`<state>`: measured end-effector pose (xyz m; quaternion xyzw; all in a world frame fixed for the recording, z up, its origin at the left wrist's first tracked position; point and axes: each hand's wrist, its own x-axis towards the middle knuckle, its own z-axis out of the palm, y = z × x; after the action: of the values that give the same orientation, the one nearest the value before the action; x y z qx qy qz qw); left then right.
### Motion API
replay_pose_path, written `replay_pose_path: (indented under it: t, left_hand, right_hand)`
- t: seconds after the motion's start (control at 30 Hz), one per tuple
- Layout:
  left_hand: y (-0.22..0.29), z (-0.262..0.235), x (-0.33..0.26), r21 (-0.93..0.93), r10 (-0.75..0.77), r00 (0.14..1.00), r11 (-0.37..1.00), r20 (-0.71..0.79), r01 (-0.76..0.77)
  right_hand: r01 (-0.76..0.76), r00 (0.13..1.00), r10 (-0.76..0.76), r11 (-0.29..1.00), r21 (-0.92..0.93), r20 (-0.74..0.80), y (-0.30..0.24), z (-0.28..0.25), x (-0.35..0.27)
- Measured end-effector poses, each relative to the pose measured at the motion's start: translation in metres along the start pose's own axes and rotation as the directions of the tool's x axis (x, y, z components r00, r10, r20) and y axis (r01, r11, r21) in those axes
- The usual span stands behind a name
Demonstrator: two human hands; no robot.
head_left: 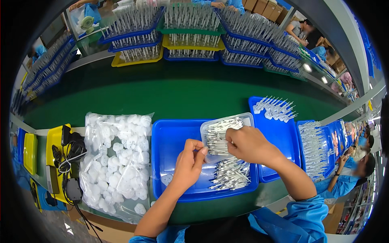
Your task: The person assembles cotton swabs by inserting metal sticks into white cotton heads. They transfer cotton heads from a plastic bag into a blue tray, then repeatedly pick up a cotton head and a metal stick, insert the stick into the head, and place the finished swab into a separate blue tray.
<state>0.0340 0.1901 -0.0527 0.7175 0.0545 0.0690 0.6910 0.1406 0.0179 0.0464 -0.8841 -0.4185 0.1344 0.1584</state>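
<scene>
A clear plastic box full of thin white sticks rests over the right part of a blue tray. My right hand is over the box with its fingers curled down among the sticks; its fingertips are hidden. Beside the box's left edge, my left hand has thumb and forefinger pinched together. Whatever it may hold is too small to make out. Below the box, more white sticks lie loose in the tray. A small whitish disc lies in the tray near my left wrist.
To the left lie a clear bag of white rounded pieces and black cables with adapters. A second blue tray at the right bears upright sticks on white bases. Stacked trays of upright sticks line the green table's far side. Other people work nearby.
</scene>
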Motion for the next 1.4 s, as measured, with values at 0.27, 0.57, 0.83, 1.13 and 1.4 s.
replay_pose_path:
  t: [0.27,0.57,0.83,1.13,1.4]
  left_hand:
    - [0.001,0.002,-0.003,0.056,0.048,0.998,0.997,-0.046,-0.045]
    - [0.006,0.003,-0.003,0.159,0.161,0.985,0.976,-0.063,-0.149]
    - [0.003,0.004,-0.003,0.097,0.137,0.986,0.987,-0.092,-0.128]
    - [0.002,0.003,-0.002,0.116,0.162,0.984,0.982,-0.078,-0.152]
    - [-0.001,0.004,-0.002,0.120,0.137,0.987,0.985,-0.086,-0.126]
  right_hand:
    - [0.133,0.979,-0.180,0.922,-0.363,-0.098,-0.033,0.005,-0.008]
    - [0.098,0.971,-0.167,0.930,-0.354,-0.171,-0.024,0.031,0.004]
    - [0.153,0.969,-0.200,0.947,-0.281,-0.147,-0.013,0.023,-0.001]
    - [0.214,0.947,-0.274,0.927,-0.309,-0.169,-0.021,0.023,0.003]
    - [0.210,0.965,-0.256,0.877,-0.433,-0.050,-0.016,0.046,0.025]
